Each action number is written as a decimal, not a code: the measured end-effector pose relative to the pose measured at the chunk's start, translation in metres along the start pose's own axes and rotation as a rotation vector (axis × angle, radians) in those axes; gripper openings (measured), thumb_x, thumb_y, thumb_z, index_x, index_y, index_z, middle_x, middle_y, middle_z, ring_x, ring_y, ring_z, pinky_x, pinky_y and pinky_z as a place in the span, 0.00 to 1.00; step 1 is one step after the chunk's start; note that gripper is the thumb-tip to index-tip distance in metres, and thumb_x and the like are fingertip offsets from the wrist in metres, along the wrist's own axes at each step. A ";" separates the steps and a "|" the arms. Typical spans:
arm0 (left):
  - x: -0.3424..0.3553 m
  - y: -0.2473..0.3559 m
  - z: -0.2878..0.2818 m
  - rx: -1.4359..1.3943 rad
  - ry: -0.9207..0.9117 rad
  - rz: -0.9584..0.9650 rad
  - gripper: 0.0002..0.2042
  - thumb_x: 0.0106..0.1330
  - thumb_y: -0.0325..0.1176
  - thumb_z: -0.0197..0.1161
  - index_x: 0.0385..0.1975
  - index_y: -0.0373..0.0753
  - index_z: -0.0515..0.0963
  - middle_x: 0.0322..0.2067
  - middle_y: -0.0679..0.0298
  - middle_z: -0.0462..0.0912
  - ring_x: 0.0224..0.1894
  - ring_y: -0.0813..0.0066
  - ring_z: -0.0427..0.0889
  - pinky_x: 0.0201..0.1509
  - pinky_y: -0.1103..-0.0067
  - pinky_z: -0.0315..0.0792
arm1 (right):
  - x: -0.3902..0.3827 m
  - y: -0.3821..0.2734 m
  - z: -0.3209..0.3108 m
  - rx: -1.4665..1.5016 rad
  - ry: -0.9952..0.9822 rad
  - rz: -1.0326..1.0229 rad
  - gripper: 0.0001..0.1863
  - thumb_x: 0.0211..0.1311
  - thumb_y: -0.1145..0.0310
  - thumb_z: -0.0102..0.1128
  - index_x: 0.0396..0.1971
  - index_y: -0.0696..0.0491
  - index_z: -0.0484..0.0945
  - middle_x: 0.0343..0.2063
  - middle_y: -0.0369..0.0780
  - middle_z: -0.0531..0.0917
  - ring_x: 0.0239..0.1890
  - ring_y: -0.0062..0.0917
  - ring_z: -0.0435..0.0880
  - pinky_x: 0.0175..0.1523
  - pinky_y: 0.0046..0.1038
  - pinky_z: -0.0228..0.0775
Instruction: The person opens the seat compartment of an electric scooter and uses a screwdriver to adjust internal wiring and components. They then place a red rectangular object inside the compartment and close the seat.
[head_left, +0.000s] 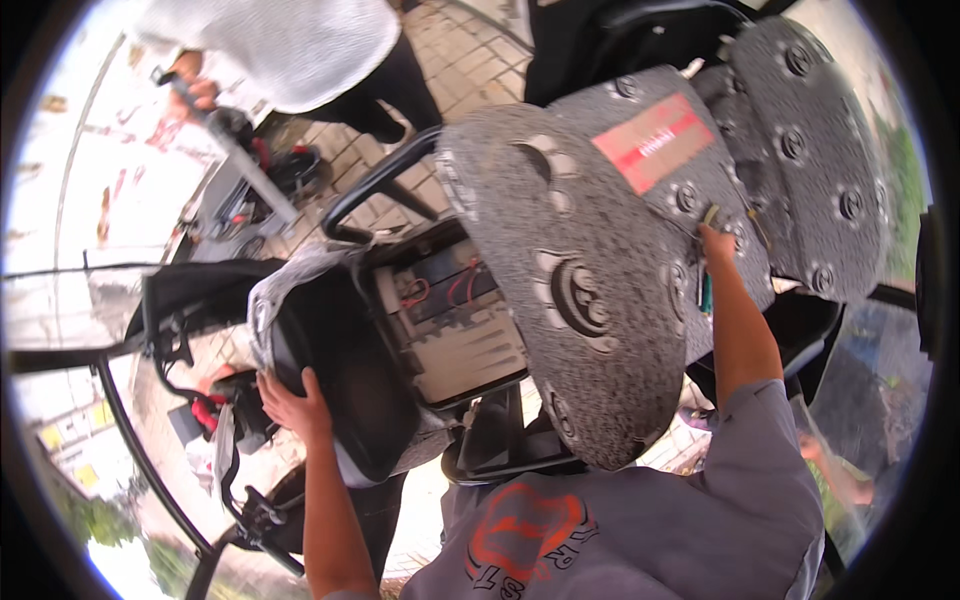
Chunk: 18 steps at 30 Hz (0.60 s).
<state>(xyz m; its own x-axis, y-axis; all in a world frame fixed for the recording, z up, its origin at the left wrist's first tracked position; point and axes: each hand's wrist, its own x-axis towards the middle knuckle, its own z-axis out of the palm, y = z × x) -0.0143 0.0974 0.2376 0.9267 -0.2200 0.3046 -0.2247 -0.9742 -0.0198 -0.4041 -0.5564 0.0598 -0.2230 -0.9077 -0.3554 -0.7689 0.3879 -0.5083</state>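
My left hand [295,405] rests with fingers apart on the side of a black padded seat [340,370], which has crumpled wrapping [270,300] along its edge. Beside the seat an open compartment [450,365] shows dark blocks [430,295] with red wires. My right hand [715,240] is closed at the grey speckled panels, beside a metal fitting [685,198]; a small yellowish piece shows at its fingers, but what it grips is unclear. A green-handled item [706,290] lies just below it. A large speckled panel [610,380] leans over the compartment, and another [820,190] is at the right.
Another person [270,40] stands on the paving [465,70] at the upper left, a hand [195,90] on a metal bar [240,170]. A black tube rail [375,185], handlebars [170,345] and a frame [130,430] surround the seat. A clear sheet [855,400] is at the right.
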 end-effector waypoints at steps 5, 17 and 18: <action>-0.004 0.042 -0.040 -0.347 0.044 -0.022 0.25 0.61 0.41 0.60 0.55 0.34 0.67 0.60 0.47 0.62 0.63 0.47 0.58 0.65 0.58 0.52 | -0.024 -0.038 -0.025 -0.215 0.341 -0.545 0.27 0.49 0.58 0.65 0.43 0.66 0.77 0.34 0.47 0.82 0.37 0.30 0.81 0.44 0.28 0.70; 0.021 0.000 0.005 0.093 0.125 0.075 0.31 0.61 0.48 0.61 0.56 0.30 0.66 0.56 0.45 0.68 0.57 0.48 0.68 0.62 0.61 0.59 | 0.034 -0.149 0.094 -0.323 -0.126 -0.299 0.22 0.51 0.53 0.64 0.29 0.60 0.79 0.21 0.43 0.80 0.21 0.29 0.79 0.25 0.30 0.72; 0.027 0.007 0.006 0.069 0.076 0.049 0.32 0.60 0.49 0.62 0.56 0.28 0.66 0.56 0.44 0.68 0.58 0.48 0.67 0.62 0.61 0.58 | 0.061 -0.137 0.107 -0.427 -0.074 -0.348 0.21 0.50 0.52 0.64 0.29 0.58 0.80 0.21 0.42 0.80 0.22 0.29 0.79 0.28 0.31 0.72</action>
<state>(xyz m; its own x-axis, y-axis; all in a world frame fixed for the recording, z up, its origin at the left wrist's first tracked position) 0.0111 0.0839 0.2397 0.8890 -0.2651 0.3734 -0.2451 -0.9642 -0.1011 -0.2482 -0.6482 0.0242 0.1187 -0.9511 -0.2852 -0.9676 -0.0463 -0.2484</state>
